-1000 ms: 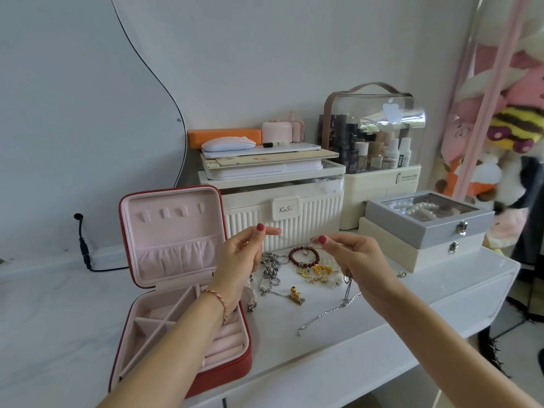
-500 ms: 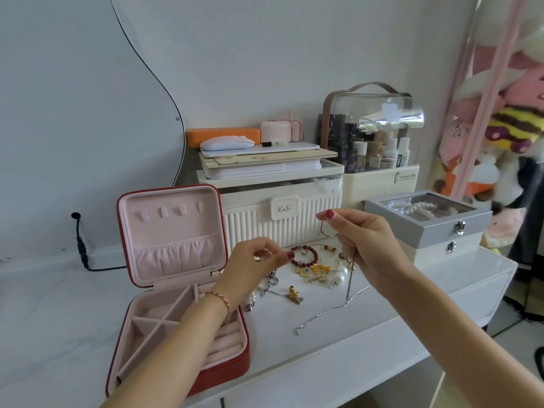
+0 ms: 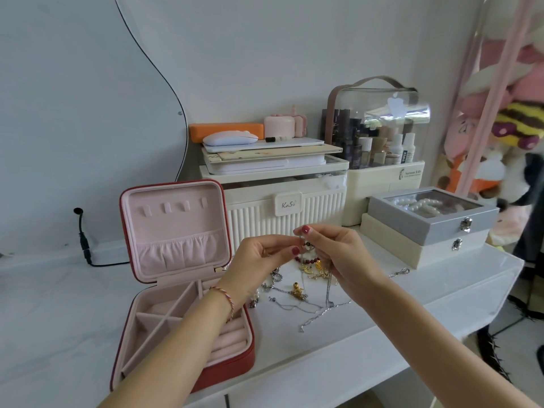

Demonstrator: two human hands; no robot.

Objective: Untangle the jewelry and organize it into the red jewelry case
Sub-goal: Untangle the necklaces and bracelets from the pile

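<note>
both hands pinch a thin silver chain (image 3: 329, 285) between thumb and forefinger: left hand (image 3: 259, 262) and right hand (image 3: 338, 254) nearly touch above the jewelry pile (image 3: 300, 282) on the white tabletop (image 3: 382, 313). the chain hangs from the right hand onto the pile. best to tease it loose gently, not tug. the open red jewelry case (image 3: 179, 290) sits just left; its visible compartments look unfilled.

Open jewelry case (image 3: 176, 278) left on table (image 3: 412, 304), tangled jewelry (image 3: 306, 285) right of it, ribbed organizer (image 3: 282, 213) behind
</note>
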